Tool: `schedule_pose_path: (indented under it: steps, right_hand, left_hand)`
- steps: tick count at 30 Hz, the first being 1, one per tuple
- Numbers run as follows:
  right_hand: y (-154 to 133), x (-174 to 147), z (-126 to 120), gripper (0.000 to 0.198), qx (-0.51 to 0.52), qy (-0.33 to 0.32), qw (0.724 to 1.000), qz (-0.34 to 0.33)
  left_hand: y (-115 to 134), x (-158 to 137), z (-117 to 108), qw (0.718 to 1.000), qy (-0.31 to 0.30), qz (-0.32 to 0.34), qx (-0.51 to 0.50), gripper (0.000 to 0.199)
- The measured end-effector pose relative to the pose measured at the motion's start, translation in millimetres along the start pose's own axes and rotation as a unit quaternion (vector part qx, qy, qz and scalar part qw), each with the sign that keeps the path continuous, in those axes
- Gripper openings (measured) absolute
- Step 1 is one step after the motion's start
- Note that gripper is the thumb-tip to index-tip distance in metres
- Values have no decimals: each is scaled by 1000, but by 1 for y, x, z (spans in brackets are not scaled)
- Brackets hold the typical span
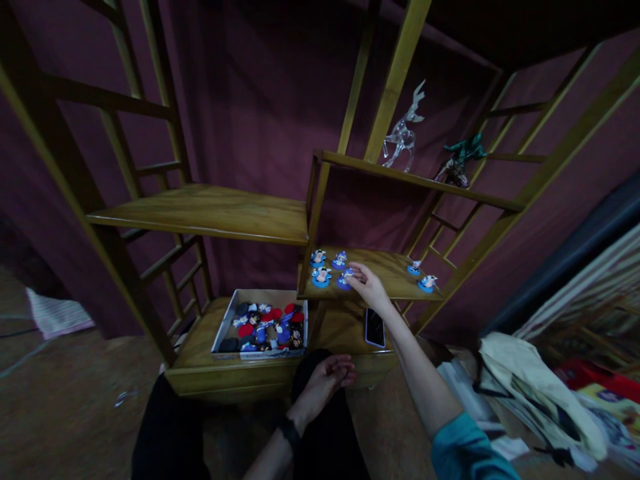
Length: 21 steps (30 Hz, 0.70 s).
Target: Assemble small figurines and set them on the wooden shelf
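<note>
My right hand (367,285) reaches over the middle shelf. Its thumb and fingertips close on a small purple figurine (344,279) with a round base, which stands on the shelf. Beside that one are a second purple figurine (339,260) and two blue-based figurines, one at the front (321,277) and one behind (317,258). My left hand (331,379), with a dark band at the wrist, rests above my leg, fingers loosely bent and nothing visible in it. A shallow cardboard box (227,321) on the lower board holds several jumbled figurines with red, blue and black bases.
Two more figurines stand at the shelf's right end, a small one (414,267) and another (427,283). A phone (375,328) lies on the lower board. Above are a clear deer ornament (401,137) and a green-brown statue (461,162). Wooden posts (315,207) divide the shelves.
</note>
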State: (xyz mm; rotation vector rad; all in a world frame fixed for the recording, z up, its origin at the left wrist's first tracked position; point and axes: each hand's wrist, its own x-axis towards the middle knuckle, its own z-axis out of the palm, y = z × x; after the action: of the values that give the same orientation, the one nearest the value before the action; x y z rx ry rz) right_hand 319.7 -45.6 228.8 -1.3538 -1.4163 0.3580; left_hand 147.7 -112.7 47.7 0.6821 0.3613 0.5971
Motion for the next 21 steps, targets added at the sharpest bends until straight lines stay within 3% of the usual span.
schedule_pose_path:
  steps: [3,6,14,21]
  right_hand:
    - [0,15,-11,40,88,21,995,30]
    - [6,36,-16,39,102,44,993,44]
    - [31,70,7,39,86,-36,994,62]
    - [38,82,15,38,97,-64,990,84]
  left_hand:
    - [-2,1,-2,1000,-8,7,-1,40]
    - [-3,2,-5,1000,-12,9,-3,38]
    - [-3,3,-4,1000,-1,-1,-19,39]
    - [2,1,-2,1000,0,-11,-26,39]
